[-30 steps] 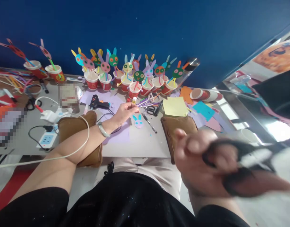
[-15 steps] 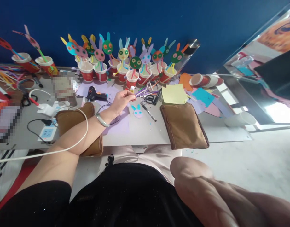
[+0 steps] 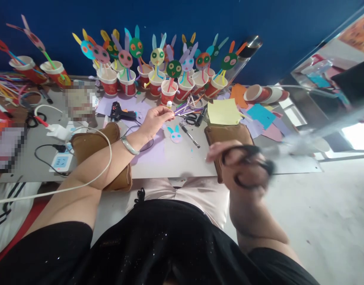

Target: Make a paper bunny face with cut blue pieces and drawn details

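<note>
My left hand (image 3: 156, 120) reaches over the desk with thumb and fingers pinched together. Its fingertips meet beside a bundle of purple pipe cleaners (image 3: 184, 107); what lies between them is too small to make out. Just below is a paper rabbit face (image 3: 175, 135), lilac with blue ears and eyes. A pen (image 3: 189, 135) lies right of it. My right hand (image 3: 235, 170), blurred by motion, is raised above the desk's front edge. It grips scissors by their black handle loops (image 3: 253, 162); a pale streak smears out to the right, hiding the blades.
Paper cups (image 3: 169, 93) with rabbit figures line the blue wall. A black glue gun (image 3: 122, 113) and power strip (image 3: 62, 161) sit left, with a white cable (image 3: 109, 158) looping over my forearm. A brown cushion (image 3: 213, 136) and coloured paper (image 3: 223, 112) are right.
My right hand has swung from the lower right foreground to above the desk edge, and scissors now show in it. My left hand keeps its pinch in the same place. The view has shifted slightly.
</note>
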The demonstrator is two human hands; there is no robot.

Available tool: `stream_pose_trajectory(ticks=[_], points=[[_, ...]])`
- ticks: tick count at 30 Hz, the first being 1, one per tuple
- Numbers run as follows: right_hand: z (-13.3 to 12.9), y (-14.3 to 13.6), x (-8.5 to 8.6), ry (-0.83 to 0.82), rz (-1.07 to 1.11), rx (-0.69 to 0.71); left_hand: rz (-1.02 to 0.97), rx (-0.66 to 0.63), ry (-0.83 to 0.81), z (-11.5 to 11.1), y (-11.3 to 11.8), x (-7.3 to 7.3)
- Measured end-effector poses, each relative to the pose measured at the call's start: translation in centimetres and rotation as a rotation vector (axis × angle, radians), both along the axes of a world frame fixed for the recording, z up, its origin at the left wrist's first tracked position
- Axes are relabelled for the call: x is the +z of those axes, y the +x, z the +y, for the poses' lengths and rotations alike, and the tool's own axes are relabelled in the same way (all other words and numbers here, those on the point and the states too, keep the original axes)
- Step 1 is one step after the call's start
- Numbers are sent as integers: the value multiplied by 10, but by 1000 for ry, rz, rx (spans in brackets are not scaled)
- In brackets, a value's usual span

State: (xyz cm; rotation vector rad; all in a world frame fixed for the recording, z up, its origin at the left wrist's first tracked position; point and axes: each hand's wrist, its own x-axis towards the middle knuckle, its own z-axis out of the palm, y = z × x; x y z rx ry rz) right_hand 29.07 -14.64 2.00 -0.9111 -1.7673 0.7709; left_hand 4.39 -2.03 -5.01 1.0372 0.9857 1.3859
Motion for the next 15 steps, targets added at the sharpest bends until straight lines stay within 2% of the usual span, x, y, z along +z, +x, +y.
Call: stream_pose_trajectory(ticks=[2, 4, 7, 10, 15], points=[[41, 11, -22, -83, -187, -206, 2, 1, -10, -1, 1, 0], [75, 32, -41, -75, -505, -446, 22, -5, -26, -3, 2, -1], [108, 69, -57, -175, -853, -658, 51, -33, -50, -5, 3, -1], [124, 91, -56, -339, -1019, -681, 67, -54, -71, -7, 4, -1], [138, 104, -39, -428, -1122, -550, 86, -55, -107, -10, 3, 3]])
